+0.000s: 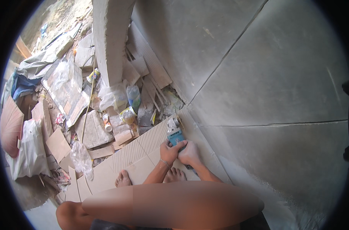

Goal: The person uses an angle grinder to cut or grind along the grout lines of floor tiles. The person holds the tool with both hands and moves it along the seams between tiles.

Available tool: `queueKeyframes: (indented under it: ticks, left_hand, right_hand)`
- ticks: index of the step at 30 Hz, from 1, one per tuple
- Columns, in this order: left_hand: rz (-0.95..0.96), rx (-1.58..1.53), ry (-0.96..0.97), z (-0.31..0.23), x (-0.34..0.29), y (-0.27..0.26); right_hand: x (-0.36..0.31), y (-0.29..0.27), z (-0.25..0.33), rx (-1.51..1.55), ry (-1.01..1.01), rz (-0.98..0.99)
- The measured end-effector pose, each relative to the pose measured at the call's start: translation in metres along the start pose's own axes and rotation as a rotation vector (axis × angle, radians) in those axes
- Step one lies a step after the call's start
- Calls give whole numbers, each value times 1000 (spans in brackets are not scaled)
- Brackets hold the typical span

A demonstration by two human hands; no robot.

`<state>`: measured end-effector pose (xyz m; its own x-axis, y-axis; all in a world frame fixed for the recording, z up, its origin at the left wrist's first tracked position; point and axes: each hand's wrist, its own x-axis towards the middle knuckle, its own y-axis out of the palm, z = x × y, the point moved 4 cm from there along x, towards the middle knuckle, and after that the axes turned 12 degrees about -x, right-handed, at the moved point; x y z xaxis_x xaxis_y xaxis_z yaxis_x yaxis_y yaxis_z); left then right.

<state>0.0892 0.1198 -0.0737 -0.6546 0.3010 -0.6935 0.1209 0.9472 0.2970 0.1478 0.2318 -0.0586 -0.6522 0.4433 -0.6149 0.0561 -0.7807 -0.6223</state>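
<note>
An angle grinder (176, 135) with a teal body and a pale metal head points away from me over the beige tiles. My left hand (168, 152), with a bracelet at its wrist, wraps the body from the left. My right hand (190, 154) closes on it from the right, so both grip the tool together. Its head is at the far edge of a pale tile strip (190, 124), near the corner by the grey slabs; I cannot tell whether the disc touches the tile. To the left, a tile (122, 158) bears many parallel grooves.
Beyond the tiles at left lies rubble: broken tiles (94, 129), plastic bags (114, 96), cans (94, 75) and a white sack (30, 149). A concrete post (112, 42) rises from it. Large grey slabs (270, 92) with dark seams extend on the right.
</note>
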Motion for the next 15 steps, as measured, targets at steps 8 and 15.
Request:
queueKeyframes:
  ticks: [8, 15]
  left_hand:
    - [11, -35, -3, -4, 0, 1]
    - [10, 25, 30, -18, 4, 2]
  right_hand:
    - [2, 0, 3, -14, 7, 33]
    - [8, -3, 14, 0, -18, 9]
